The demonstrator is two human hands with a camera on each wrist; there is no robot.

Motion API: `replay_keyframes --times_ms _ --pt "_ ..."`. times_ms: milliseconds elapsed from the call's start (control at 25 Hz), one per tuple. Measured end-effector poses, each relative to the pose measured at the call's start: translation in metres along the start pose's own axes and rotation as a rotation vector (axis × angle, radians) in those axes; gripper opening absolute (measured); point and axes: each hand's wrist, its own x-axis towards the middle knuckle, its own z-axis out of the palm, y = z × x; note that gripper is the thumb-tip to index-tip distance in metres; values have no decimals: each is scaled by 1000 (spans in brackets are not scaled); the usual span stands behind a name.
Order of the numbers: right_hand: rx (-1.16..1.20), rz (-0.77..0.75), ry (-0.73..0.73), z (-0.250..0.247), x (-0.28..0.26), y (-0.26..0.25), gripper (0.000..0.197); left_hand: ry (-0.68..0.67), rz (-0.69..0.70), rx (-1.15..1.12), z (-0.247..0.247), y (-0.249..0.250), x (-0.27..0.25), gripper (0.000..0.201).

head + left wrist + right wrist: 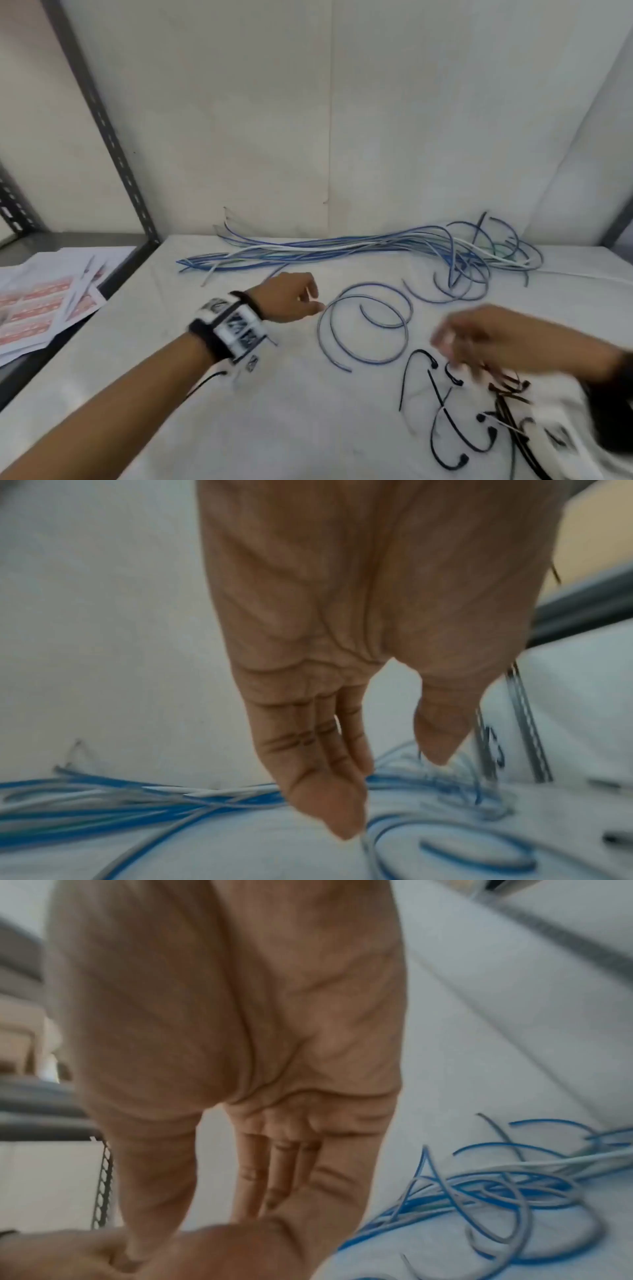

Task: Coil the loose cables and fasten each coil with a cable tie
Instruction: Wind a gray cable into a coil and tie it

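Note:
A loosely coiled blue-grey cable [363,328] lies untied on the white table [239,421]. My left hand [313,302] hovers at the coil's left edge, holding nothing. In the left wrist view the left hand [390,791] has straight fingers [329,799] pointing down just above the coil [479,859]. My right hand [448,342] is motion-blurred to the coil's right, above a scatter of black cable ties [455,425]. Its fingers [281,1172] look straight in the right wrist view, with nothing in them. Several loose blue and white cables [342,250] lie bundled along the back.
The cable bundle ends in a tangle [479,270] at the back right, also in the right wrist view [486,1199]. Printed papers [44,308] lie on a lower shelf to the left. A perforated metal upright [102,130] stands at the left, a wall behind.

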Motion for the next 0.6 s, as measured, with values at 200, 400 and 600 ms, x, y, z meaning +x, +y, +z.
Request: replay_keyframes --times_ms 200,400,600 --pt "-269 291 166 1 86 -57 37 -115 -260 180 47 24 70 58" --pt "-357 427 124 18 106 -46 40 41 -313 113 58 14 93 27" --pt "-55 293 423 5 123 -31 19 568 -214 -463 23 15 103 21"
